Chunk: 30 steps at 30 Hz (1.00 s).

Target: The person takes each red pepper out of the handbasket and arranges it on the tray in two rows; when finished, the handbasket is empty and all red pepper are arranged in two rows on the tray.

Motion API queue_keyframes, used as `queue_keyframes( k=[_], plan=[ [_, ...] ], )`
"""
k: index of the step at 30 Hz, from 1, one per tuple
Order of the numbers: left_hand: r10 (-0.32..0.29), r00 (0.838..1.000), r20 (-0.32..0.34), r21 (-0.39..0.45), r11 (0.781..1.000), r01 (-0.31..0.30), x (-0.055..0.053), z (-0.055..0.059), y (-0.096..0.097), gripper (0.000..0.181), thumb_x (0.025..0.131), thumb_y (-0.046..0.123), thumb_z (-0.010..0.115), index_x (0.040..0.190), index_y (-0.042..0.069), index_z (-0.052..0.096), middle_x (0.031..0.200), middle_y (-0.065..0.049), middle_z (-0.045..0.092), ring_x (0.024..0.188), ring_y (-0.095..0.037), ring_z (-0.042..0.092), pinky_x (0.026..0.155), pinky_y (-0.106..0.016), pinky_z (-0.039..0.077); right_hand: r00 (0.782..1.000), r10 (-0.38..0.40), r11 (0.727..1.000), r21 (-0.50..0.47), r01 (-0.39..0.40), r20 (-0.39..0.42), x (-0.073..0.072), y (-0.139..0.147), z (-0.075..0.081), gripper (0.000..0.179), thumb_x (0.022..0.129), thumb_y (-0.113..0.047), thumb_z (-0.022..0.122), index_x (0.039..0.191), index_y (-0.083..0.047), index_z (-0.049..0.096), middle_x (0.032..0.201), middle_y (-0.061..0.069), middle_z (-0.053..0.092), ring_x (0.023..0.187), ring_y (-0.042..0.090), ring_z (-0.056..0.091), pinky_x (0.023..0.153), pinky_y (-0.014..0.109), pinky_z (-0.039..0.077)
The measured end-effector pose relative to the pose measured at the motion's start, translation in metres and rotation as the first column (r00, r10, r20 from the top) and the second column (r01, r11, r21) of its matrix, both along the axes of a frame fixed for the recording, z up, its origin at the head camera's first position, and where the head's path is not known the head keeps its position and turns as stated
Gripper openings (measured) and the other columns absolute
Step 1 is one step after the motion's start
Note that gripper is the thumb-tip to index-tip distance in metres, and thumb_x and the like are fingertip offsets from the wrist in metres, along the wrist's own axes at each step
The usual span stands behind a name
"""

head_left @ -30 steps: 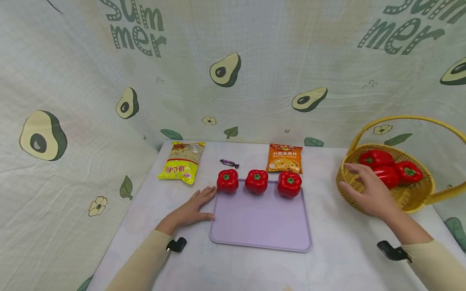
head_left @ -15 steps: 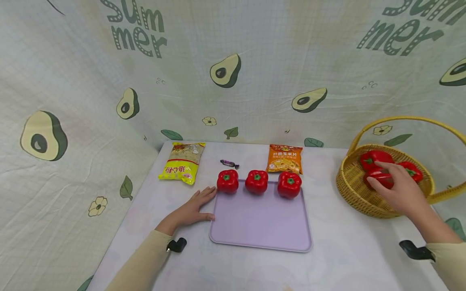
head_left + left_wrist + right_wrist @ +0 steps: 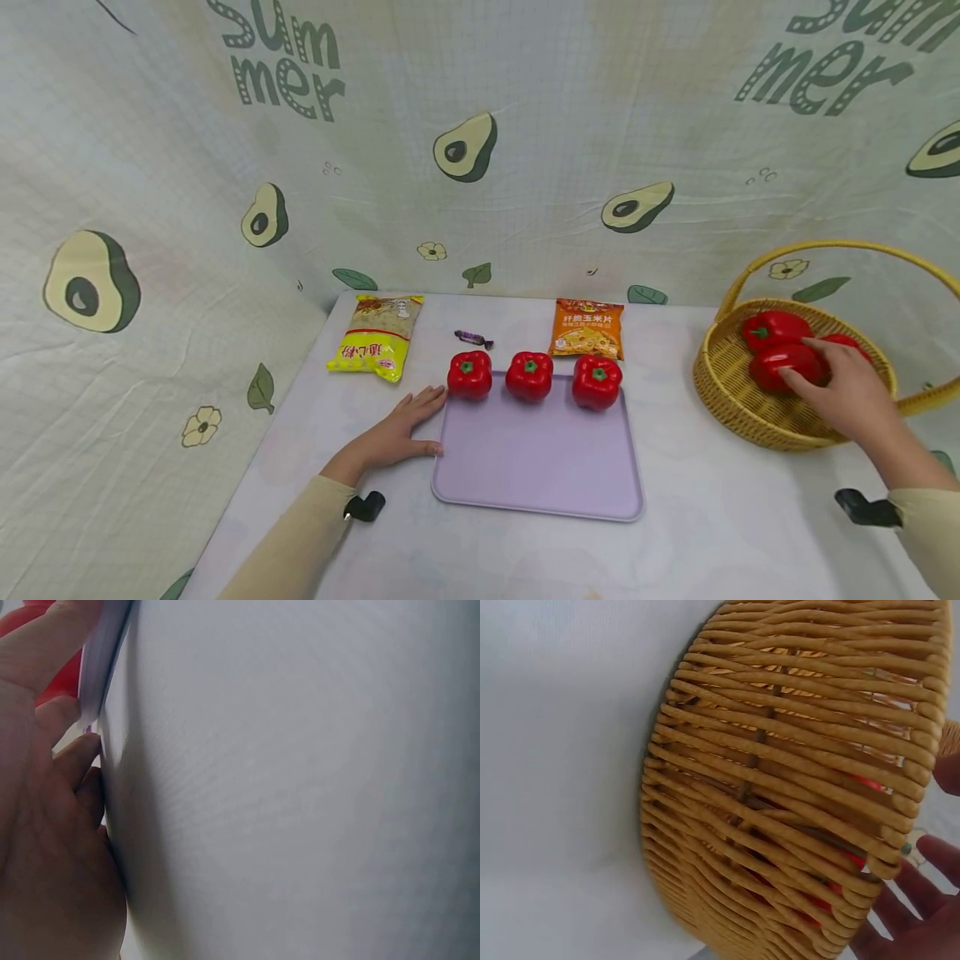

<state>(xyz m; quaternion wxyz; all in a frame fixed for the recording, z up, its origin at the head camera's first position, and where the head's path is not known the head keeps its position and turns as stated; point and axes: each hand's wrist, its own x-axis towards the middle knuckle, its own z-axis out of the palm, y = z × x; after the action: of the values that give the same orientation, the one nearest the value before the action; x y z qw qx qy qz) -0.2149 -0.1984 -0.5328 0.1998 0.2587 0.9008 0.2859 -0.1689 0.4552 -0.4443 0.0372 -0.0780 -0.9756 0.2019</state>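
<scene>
At the right of the head view, the right hand reaches into a yellow wicker basket, its grip curled round a red pepper, thumb on the near side and fingertips on the far side; a second pepper lies just behind that one, and a third is partly hidden by the hand; the left hand lies flat on the white counter, its grip spread and holding nothing, thumb touching the left edge of a lilac tray; three more red peppers stand in a row along the tray's far edge; beyond them lie a yellow packet, a purple-wrapped sweet and an orange packet.

Across the left wrist view, pale counter fills most of the space; the left hand's thumb meets the tray's rim, with red showing behind.

Through the right wrist view, the basket's woven side dominates; red shows between the strands; the right hand's fingers appear past the rim.
</scene>
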Motion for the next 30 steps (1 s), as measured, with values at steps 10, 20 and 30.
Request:
queue_keyframes(
  k=[10, 20, 30],
  plan=[
    [-0.004, 1.0, -0.004, 0.005, 1.0, 0.004, 0.0, 0.0, 0.001, 0.099, 0.086, 0.057, 0.074, 0.163, 0.027, 0.021, 0.17, 0.009, 0.011, 0.157, -0.017, 0.002, 0.127, -0.045, 0.0, 0.996, -0.023, 1.0, -0.007, 0.023, 0.082, -0.008, 0.006, -0.007, 0.09, 0.101, -0.043, 0.061, 0.153, 0.015, 0.016, 0.138, 0.049, 0.028, 0.119, 0.065, 0.03, 0.092, 0.082, 0.035],
    [-0.004, 1.0, -0.007, 0.004, 1.0, 0.004, 0.001, 0.0, 0.001, 0.098, 0.086, 0.055, 0.074, 0.163, 0.026, 0.021, 0.17, 0.008, 0.012, 0.157, -0.017, 0.003, 0.127, -0.045, 0.0, 0.994, 0.055, 0.996, -0.075, -0.048, 0.093, -0.01, -0.003, -0.011, 0.092, 0.1, -0.052, 0.059, 0.156, 0.009, 0.019, 0.144, 0.046, 0.025, 0.128, 0.066, 0.026, 0.095, 0.083, 0.028],
    [-0.007, 1.0, -0.01, 0.007, 1.0, 0.007, 0.0, 0.001, 0.002, 0.098, 0.087, 0.054, 0.075, 0.163, 0.024, 0.022, 0.17, 0.006, 0.012, 0.157, -0.019, 0.003, 0.127, -0.046, 0.0, 0.992, -0.067, 0.997, -0.032, 0.07, 0.105, -0.009, -0.009, -0.012, 0.095, 0.098, -0.058, 0.057, 0.153, 0.012, 0.022, 0.144, 0.048, 0.019, 0.129, 0.067, 0.022, 0.091, 0.084, 0.033]
  ],
)
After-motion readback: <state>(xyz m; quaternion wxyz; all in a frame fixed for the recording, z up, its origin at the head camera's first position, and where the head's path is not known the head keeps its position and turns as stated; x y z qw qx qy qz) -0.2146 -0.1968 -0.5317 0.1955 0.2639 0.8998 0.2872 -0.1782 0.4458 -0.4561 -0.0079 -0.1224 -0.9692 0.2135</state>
